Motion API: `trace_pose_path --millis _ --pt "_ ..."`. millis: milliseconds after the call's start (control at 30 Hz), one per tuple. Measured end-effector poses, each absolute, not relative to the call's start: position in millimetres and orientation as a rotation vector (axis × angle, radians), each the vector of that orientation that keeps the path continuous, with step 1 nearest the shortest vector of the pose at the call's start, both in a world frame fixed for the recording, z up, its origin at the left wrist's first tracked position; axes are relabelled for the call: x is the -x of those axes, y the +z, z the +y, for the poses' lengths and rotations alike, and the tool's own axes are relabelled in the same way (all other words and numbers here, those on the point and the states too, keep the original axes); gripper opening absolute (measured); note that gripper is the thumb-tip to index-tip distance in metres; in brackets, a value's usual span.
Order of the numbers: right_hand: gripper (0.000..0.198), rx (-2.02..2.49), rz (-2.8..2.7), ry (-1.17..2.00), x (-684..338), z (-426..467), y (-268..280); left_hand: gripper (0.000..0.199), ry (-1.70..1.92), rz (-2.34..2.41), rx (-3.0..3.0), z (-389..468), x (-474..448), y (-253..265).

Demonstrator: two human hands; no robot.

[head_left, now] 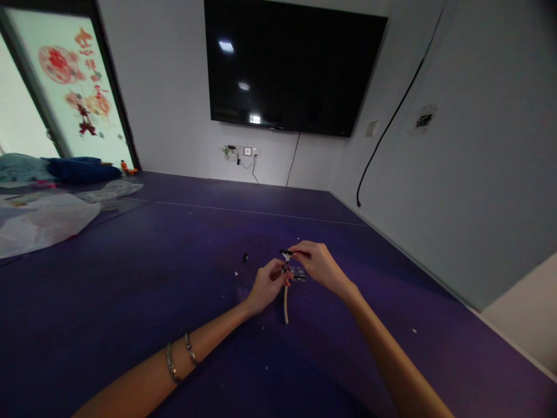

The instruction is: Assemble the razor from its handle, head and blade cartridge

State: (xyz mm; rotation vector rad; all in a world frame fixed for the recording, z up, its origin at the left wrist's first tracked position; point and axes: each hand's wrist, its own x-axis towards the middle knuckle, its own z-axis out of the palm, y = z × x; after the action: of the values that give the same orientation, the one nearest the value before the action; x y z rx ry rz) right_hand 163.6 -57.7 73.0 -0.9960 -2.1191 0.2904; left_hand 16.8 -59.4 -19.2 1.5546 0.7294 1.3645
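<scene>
My left hand (267, 285) is closed in a pinch on a small white-and-black piece (286, 259), its exact kind too small to tell. Below those fingers hangs a short, pale, slightly curved cord-like strip (286, 307); whether it joins the piece is hidden. From the right, my right hand (321, 264) pinches a thin black part (285, 252) at the top of the white piece, and the two appear to touch. Just behind the fingers lies a small clear packet or case (298, 273) with dark contents. A small black object (245, 257) rests to the left.
The dark purple surface (174, 302) carries scattered white bits. Clear plastic bags (52, 223) and folded blue cloth (82, 169) lie at the far left. A television (296, 64) hangs on the wall above sockets (248, 151), and a black cable (391, 119) dangles at right.
</scene>
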Motion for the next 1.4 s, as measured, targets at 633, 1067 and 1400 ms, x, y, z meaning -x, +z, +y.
trace_pose_path --millis 633,1067,1400 --pt "0.027 0.975 -2.166 0.261 -165 -58 71 0.018 1.35 0.749 -1.457 -62 -22 -20" --pt "0.026 0.936 -2.204 0.257 -167 -58 73 0.019 1.338 0.747 -1.402 -64 -25 -15" --pt "0.024 1.004 -2.14 0.335 -170 -55 74 0.025 1.291 0.738 -1.409 -63 -22 -6"
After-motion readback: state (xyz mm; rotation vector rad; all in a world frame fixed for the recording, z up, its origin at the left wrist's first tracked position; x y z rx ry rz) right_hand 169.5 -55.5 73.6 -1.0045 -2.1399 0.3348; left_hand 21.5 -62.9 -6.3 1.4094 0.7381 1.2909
